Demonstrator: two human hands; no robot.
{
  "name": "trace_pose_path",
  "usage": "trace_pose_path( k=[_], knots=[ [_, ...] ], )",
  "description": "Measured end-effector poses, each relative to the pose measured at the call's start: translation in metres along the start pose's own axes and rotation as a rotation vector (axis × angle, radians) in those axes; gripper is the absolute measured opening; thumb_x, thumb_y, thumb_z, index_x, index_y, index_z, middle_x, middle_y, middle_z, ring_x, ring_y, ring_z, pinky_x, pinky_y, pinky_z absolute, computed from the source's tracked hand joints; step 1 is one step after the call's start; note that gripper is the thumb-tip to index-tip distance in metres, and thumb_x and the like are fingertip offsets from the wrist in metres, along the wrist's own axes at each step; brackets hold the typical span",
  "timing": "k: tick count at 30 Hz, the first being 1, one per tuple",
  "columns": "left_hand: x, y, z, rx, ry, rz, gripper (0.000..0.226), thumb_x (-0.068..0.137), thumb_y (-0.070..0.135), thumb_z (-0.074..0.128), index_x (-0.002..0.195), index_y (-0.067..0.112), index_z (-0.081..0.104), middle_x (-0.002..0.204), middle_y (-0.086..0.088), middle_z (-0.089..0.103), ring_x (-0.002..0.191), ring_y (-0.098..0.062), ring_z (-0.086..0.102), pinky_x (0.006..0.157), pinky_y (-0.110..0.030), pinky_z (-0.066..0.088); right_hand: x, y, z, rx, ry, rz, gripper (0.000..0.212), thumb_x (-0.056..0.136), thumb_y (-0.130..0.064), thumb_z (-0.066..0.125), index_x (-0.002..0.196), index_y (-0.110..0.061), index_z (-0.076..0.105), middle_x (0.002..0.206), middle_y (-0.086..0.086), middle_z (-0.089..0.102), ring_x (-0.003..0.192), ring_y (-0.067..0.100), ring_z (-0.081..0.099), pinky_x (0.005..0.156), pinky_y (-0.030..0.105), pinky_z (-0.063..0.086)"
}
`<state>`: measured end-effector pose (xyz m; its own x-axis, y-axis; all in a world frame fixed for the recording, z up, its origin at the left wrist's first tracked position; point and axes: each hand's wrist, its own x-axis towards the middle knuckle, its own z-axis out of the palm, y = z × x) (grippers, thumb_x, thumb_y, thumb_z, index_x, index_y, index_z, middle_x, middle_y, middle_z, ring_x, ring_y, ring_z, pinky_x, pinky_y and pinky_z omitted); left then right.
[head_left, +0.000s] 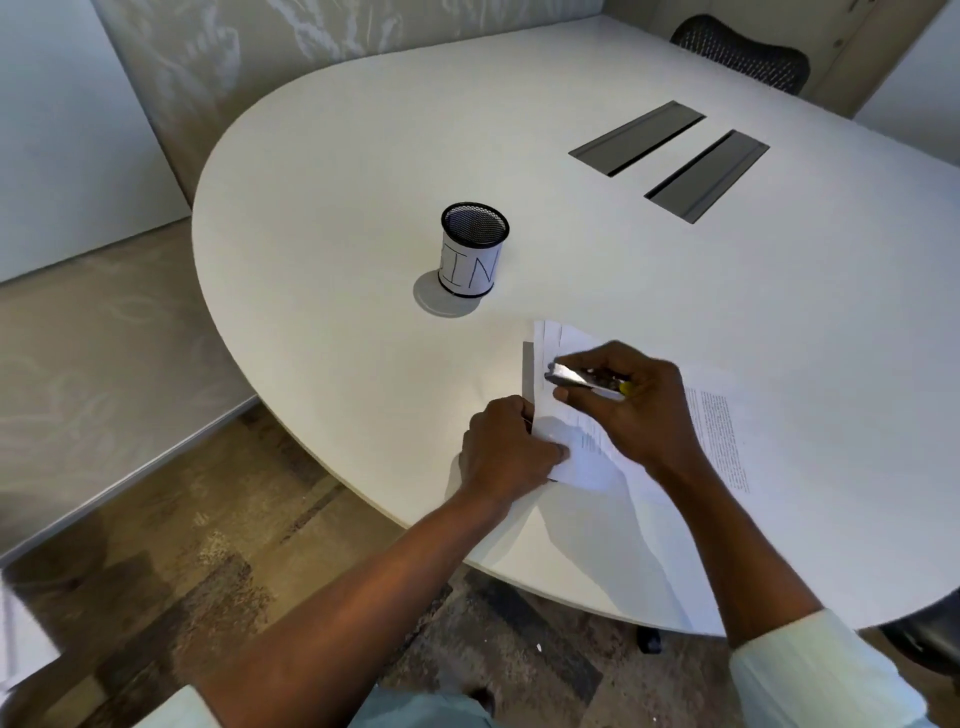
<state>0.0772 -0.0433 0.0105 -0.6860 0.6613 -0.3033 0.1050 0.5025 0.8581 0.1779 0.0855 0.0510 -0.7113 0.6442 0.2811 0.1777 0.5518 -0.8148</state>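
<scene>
The big white bench (363, 156) has a round left end and fills most of the view. A dark floor with brown patches (249, 571) shows under its near edge. A black mesh chair (743, 49) stands at the far right corner of the bench.

The papers (719, 431) lie by the near edge of the bench, a bit right of the middle. One sheet has small print on it. The left side of the papers is folded up.

Two long grey slots (636, 137) sit side by side in the bench top, toward the far edge, well apart from the papers.

A black mesh cup (471, 254) stands upright near the round left end. It has a white label with the letters IN. It is near the papers but does not touch them.

The right hand (634, 405) is over the papers and hides their middle. Its fingers are curled round a small silver thing (582, 382) with a bit of yellow on it. It is too blurry to tell what it is.

The left hand (506, 449) pinches the left edge of the papers, close to the near edge of the bench.
</scene>
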Motion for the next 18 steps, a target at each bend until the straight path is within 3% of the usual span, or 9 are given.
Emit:
trace_pose_path(
  k=[3, 4, 7, 9, 12, 16, 18],
  knots=[
    [-0.004, -0.002, 0.004, 0.077, 0.0, 0.041, 0.045, 0.076, 0.038, 0.088, 0.112, 0.019, 0.071, 0.111, -0.003, 0.078, 0.1, -0.029, 0.075, 0.09, -0.044, 0.062, 0.03, -0.019, 0.002, -0.18, -0.139, -0.176, 0.028, 0.08, -0.01, 0.094, 0.107, -0.012, 0.084, 0.101, -0.007, 0.079, 0.085, -0.001, 0.07, 0.077, 0.014, 0.051],
    [-0.005, -0.001, 0.005, 0.113, 0.004, 0.066, 0.045, 0.079, 0.04, 0.086, 0.115, 0.018, 0.07, 0.114, -0.002, 0.078, 0.103, -0.028, 0.074, 0.091, -0.043, 0.061, 0.039, -0.024, 0.004, -0.237, -0.184, -0.227, 0.029, 0.081, -0.01, 0.093, 0.109, -0.011, 0.084, 0.101, -0.004, 0.078, 0.085, 0.002, 0.07, 0.077, 0.015, 0.05],
    [-0.007, -0.001, 0.007, 0.096, 0.02, 0.09, 0.038, 0.082, 0.036, 0.086, 0.11, 0.017, 0.07, 0.111, -0.002, 0.078, 0.102, -0.026, 0.073, 0.089, -0.043, 0.061, 0.064, -0.037, 0.012, -0.381, -0.306, -0.314, 0.035, 0.084, -0.013, 0.092, 0.118, -0.011, 0.082, 0.104, 0.003, 0.077, 0.088, 0.021, 0.072, 0.079, 0.034, 0.058],
    [-0.007, -0.001, 0.007, 0.089, 0.021, 0.089, 0.037, 0.081, 0.035, 0.088, 0.107, 0.017, 0.069, 0.109, -0.001, 0.077, 0.098, -0.025, 0.074, 0.086, -0.04, 0.062, 0.075, -0.043, 0.018, -0.484, -0.382, -0.326, 0.045, 0.085, -0.016, 0.091, 0.128, -0.016, 0.077, 0.108, 0.0, 0.077, 0.092, 0.022, 0.071, 0.083, 0.042, 0.06],
    [-0.007, -0.001, 0.006, 0.082, 0.017, 0.09, 0.035, 0.079, 0.035, 0.09, 0.099, 0.019, 0.065, 0.1, 0.003, 0.075, 0.09, -0.025, 0.073, 0.082, -0.037, 0.063, 0.086, -0.05, 0.024, -0.637, -0.437, -0.333, 0.06, 0.086, -0.02, 0.089, 0.141, -0.028, 0.066, 0.112, -0.008, 0.076, 0.095, 0.018, 0.067, 0.084, 0.04, 0.058],
    [-0.006, -0.002, 0.008, 0.043, 0.019, 0.089, 0.035, 0.079, 0.034, 0.091, 0.096, 0.02, 0.064, 0.1, 0.0, 0.077, 0.08, -0.025, 0.074, 0.081, -0.041, 0.066, 0.093, -0.056, 0.029, -0.745, -0.504, -0.386, 0.045, 0.088, -0.02, 0.086, 0.131, -0.023, 0.073, 0.114, -0.004, 0.075, 0.099, 0.024, 0.07, 0.081, 0.039, 0.056],
    [-0.006, -0.002, 0.008, 0.058, 0.022, 0.101, 0.035, 0.081, 0.034, 0.09, 0.101, 0.019, 0.065, 0.106, 0.0, 0.078, 0.08, -0.022, 0.073, 0.081, -0.037, 0.066, 0.093, -0.058, 0.03, -0.771, -0.494, -0.376, 0.055, 0.089, -0.021, 0.085, 0.14, -0.023, 0.066, 0.114, -0.003, 0.076, 0.098, 0.024, 0.07, 0.082, 0.04, 0.057]
  ],
)
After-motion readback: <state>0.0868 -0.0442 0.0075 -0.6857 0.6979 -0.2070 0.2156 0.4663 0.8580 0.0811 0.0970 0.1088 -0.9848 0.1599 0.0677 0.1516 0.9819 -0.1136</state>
